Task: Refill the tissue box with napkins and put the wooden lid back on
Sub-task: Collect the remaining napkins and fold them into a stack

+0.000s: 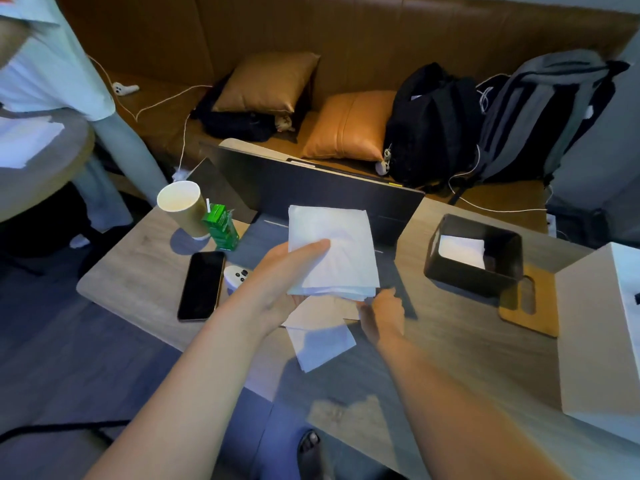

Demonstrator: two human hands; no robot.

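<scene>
My left hand holds a stack of white napkins above the table, thumb on top and fingers beneath. My right hand is just below the stack's near right corner, fingertips pinching the lower napkin edges. More loose napkins lie on the table under both hands. The dark tissue box stands open at the right with a few white napkins inside. Its wooden lid with an oval slot lies flat on the table right in front of the box.
A paper cup, a green drink carton, a black phone and a white controller sit at the left of the wooden table. A white box stands at the right edge. A dark panel, sofa cushions and backpacks lie behind; a person stands far left.
</scene>
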